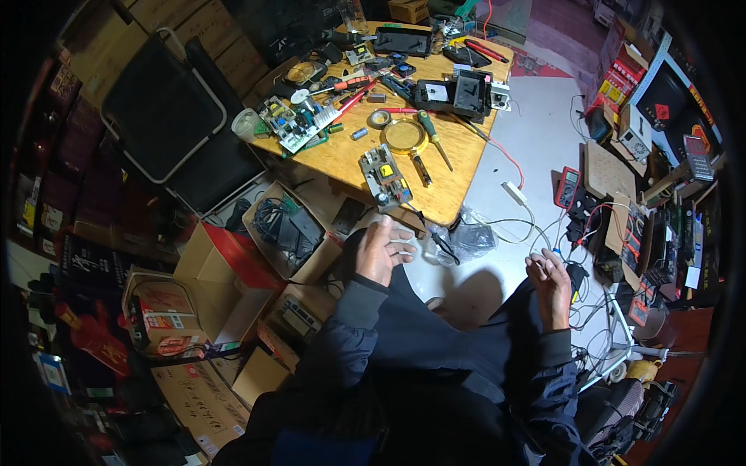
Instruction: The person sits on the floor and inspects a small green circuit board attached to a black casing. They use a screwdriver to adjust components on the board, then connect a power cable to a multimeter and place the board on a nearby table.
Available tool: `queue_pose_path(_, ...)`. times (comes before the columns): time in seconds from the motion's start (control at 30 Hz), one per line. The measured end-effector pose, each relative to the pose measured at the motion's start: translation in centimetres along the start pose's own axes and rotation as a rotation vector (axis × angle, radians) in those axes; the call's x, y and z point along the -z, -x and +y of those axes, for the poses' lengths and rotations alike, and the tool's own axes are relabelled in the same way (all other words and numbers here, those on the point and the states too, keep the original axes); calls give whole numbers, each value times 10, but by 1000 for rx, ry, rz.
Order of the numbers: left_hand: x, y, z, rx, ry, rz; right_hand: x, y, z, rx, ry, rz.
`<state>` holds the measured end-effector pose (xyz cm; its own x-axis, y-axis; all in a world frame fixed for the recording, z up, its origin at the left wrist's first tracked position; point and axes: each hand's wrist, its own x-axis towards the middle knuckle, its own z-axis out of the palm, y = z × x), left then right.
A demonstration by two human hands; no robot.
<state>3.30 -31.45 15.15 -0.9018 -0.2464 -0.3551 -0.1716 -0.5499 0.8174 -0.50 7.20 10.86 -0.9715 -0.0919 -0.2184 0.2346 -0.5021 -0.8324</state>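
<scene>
Over my lap, just off the table's near edge, my left hand (379, 255) is held up with fingers apart and nothing in it. My right hand (550, 286) is raised above my right knee, its fingers loosely bent and no object showing in them. Nearest my left hand, a circuit board (385, 175) with a yellow transformer lies at the corner of the wooden table (454, 190). Beside it are a black-and-orange cutter-like tool (421, 168), a green-handled screwdriver (435, 141) and a round yellow-rimmed magnifier (405, 135).
A larger circuit board (299, 128), an open black plastic case (458, 95) and several tools crowd the table. A chair (167, 109) stands left. Below are a carton of adapters and cables (287, 233) and a red-flapped box (225, 260). A red multimeter (568, 187) and loose cables lie right.
</scene>
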Motion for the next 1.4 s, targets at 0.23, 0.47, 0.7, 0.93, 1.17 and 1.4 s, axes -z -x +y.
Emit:
queue_pose_path(0.23,-26,-3,-114,447,56,-226,0,-2,39,-152,56,-34)
queue_pose_path(0.47,-39,-6,-178,286,-155,-97,37,44,95,-324,40,67)
queue_pose_path(0.7,-43,-29,-184,210,-221,-27,37,38,90,-308,113,39)
queue_pose_path(0.93,-50,-2,-162,84,-340,-182,34,23,105,-379,154,-45)
queue_pose_path(1.17,-84,53,-116,28,-150,-405,9,12,112,-582,-140,-139)
queue_pose_path(1.4,-84,75,-79,-34,-263,-473,19,3,80,-234,-602,-147)
